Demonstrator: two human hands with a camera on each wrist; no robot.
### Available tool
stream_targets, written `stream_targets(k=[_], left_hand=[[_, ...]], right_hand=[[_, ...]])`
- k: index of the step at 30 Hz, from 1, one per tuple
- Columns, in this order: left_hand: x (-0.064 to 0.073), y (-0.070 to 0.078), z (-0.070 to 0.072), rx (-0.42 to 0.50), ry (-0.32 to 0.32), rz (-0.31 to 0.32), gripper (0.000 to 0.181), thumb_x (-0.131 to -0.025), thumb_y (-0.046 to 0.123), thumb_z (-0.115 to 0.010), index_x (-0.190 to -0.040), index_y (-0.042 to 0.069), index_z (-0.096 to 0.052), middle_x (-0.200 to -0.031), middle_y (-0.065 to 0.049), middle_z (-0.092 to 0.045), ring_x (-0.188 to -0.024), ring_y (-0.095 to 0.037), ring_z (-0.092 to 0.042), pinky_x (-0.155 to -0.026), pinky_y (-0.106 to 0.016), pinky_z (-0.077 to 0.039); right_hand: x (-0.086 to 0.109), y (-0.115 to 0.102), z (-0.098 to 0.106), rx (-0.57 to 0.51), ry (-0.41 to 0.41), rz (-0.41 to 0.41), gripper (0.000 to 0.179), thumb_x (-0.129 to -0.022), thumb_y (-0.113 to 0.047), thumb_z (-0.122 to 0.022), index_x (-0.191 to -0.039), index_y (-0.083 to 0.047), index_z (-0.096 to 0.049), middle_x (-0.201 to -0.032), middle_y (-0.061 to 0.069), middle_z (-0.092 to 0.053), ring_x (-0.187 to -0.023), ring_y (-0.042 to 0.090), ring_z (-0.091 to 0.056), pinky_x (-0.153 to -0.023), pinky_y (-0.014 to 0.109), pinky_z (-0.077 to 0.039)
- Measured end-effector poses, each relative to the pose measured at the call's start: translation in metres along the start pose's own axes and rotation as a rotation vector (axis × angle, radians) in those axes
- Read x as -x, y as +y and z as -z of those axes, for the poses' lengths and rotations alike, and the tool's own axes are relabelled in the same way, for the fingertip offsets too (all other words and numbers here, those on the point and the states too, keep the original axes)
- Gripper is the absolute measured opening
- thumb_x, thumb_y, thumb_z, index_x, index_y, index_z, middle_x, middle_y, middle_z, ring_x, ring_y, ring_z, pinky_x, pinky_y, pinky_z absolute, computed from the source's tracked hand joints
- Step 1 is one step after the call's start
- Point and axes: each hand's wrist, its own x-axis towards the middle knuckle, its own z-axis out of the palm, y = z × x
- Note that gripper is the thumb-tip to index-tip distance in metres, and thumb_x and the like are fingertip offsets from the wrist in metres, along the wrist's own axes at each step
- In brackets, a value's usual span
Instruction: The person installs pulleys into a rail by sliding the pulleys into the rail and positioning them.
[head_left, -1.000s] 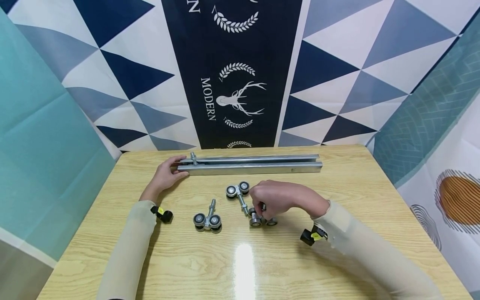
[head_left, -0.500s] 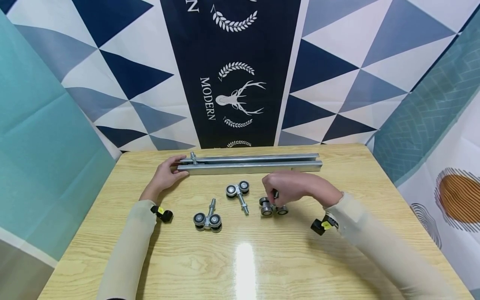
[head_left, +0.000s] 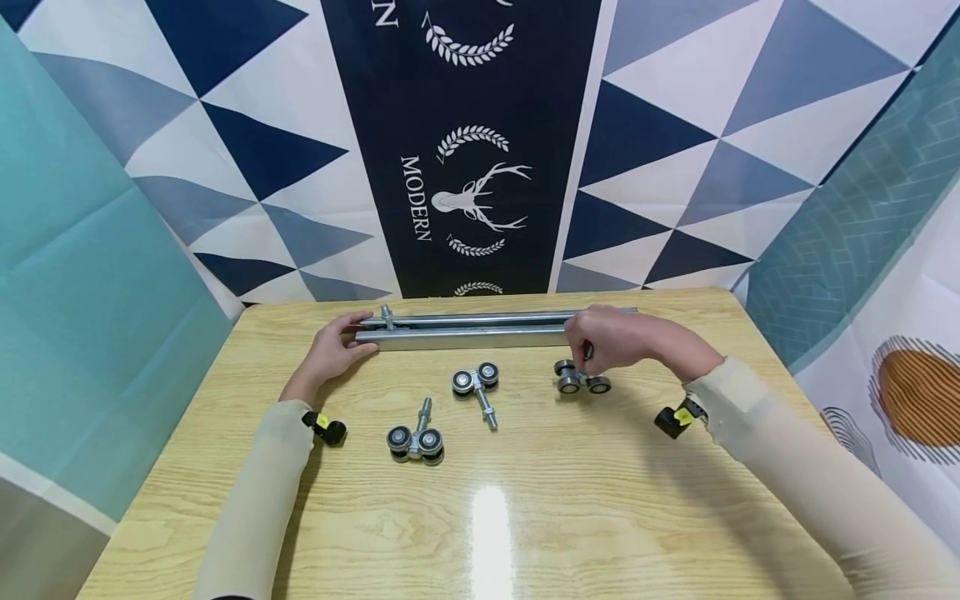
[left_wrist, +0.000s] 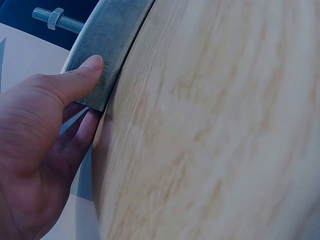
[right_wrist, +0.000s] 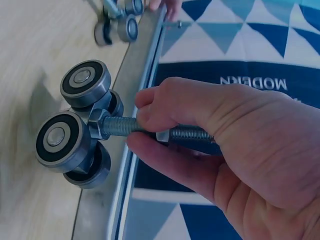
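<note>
A long steel track [head_left: 472, 339] lies along the table's far side, its open slot facing up. My left hand [head_left: 330, 348] grips its left end, thumb on the near wall [left_wrist: 100, 75] in the left wrist view. Just beside that hand, a threaded bolt with a nut [head_left: 387, 315] sticks up from the slot. My right hand [head_left: 615, 337] pinches the threaded stem of a roller trolley [right_wrist: 80, 125] between thumb and fingers. Its wheels hang downward, in front of the track's right part in the head view; the right hand hides part of the rail there.
Two more roller trolleys lie on the wooden table [head_left: 360, 517]: one [head_left: 416, 443] at centre left with its stem pointing away, another [head_left: 476, 383] nearer the track with its stem toward me. A patterned cloth wall [head_left: 480, 150] stands behind the table.
My right hand has carried the roller trolley rightward and away from me, from the table's middle toward the track's right end. The left hand and track have stayed put.
</note>
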Motion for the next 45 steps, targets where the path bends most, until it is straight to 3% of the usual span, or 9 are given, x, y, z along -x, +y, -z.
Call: stream_targets(k=[14, 23, 30, 45], left_hand=[[0.000, -0.001, 0.000, 0.002, 0.000, 0.010, 0.068, -0.108, 0.009, -0.076, -0.170, 0.006, -0.047, -0.168, -0.031, -0.052, -0.155, -0.053, -0.055, -0.128, -0.061, -0.052], [0.001, 0.000, 0.000, -0.011, 0.007, 0.006, 0.068, -0.108, 0.009, -0.077, -0.169, 0.005, -0.048, -0.167, -0.031, -0.053, -0.153, -0.054, -0.057, -0.127, -0.062, -0.053], [0.000, -0.001, -0.001, -0.002, 0.004, 0.007, 0.068, -0.108, 0.009, -0.077, -0.169, 0.005, -0.048, -0.168, -0.032, -0.052, -0.154, -0.054, -0.056, -0.129, -0.061, -0.052], [-0.001, -0.001, 0.000, -0.008, 0.001, 0.024, 0.069, -0.108, 0.009, -0.076, -0.170, 0.007, -0.047, -0.168, -0.032, -0.051, -0.155, -0.054, -0.054, -0.130, -0.061, -0.051]], right_hand=[[0.012, 0.031, 0.020, -0.017, 0.055, -0.031, 0.024, -0.088, 0.009, -0.079, -0.085, -0.013, -0.087, -0.092, -0.001, -0.075, -0.082, 0.006, -0.066, -0.073, 0.024, -0.058], [0.018, 0.050, 0.037, -0.018, 0.070, -0.060, 0.022, -0.088, 0.008, -0.079, -0.086, -0.012, -0.089, -0.090, 0.005, -0.077, -0.077, 0.005, -0.063, -0.067, 0.022, -0.054], [0.026, 0.065, 0.049, 0.001, 0.096, -0.150, 0.021, -0.087, 0.007, -0.082, -0.085, -0.013, -0.088, -0.093, 0.003, -0.078, -0.075, 0.006, -0.064, -0.066, 0.021, -0.053], [0.048, 0.107, 0.054, 0.084, 0.238, -0.287, 0.019, -0.089, 0.006, -0.085, -0.083, -0.012, -0.087, -0.093, 0.002, -0.079, -0.075, 0.010, -0.065, -0.068, 0.023, -0.055]])
